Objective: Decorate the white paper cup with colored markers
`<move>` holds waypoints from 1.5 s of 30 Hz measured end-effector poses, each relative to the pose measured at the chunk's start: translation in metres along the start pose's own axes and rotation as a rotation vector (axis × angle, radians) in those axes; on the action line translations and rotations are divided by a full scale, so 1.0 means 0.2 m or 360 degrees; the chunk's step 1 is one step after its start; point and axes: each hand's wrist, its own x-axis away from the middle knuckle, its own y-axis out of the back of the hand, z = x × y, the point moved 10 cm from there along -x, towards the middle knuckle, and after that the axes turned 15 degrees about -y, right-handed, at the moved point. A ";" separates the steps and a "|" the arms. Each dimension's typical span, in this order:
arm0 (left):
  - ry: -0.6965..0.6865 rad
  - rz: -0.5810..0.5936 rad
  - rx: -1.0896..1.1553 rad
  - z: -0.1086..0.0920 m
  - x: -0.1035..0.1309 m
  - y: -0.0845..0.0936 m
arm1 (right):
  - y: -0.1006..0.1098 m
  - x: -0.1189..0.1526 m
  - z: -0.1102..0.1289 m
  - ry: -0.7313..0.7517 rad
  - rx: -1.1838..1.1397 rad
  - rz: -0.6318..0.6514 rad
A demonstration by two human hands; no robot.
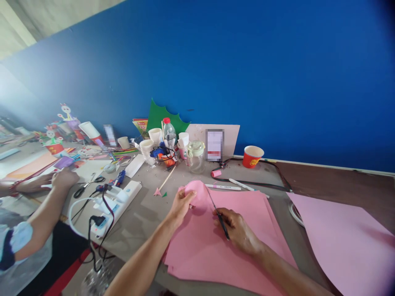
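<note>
My left hand [184, 202] pinches a rounded piece of pink paper [200, 196] by its left side, thumb on top. In my right hand [236, 228] is a pair of black-handled scissors [221, 220], its fingers closed around the handles. The blades point up and to the left, touching or very near the right edge of the rounded piece. Beneath both hands lies a stack of large pink paper sheets [216, 259]. Whether the blades are parted I cannot make out.
A power strip [131, 193] with plugs and cables lies left. Behind stand a lidded glass jar [196, 158], a plastic bottle [169, 133] and a red paper cup [252, 157]. White markers [226, 187] lie beyond the stack; a pink sheet [348, 234] is at right. Another person's hands [63, 181] work at left.
</note>
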 end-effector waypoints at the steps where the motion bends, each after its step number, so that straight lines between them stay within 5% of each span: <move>1: 0.0008 -0.0005 0.0002 0.00 0.00 0.00 | 0.00 0.00 0.01 0.0004 0.0008 -0.0001; 20: 0.0024 -0.0039 0.0089 0.01 -0.02 0.01 | -0.01 0.00 -0.02 -0.0088 -0.0148 0.0125; 45: 0.0026 0.0182 -0.0004 0.04 -0.01 -0.04 | -0.02 -0.01 -0.03 -0.0124 -0.0144 0.0152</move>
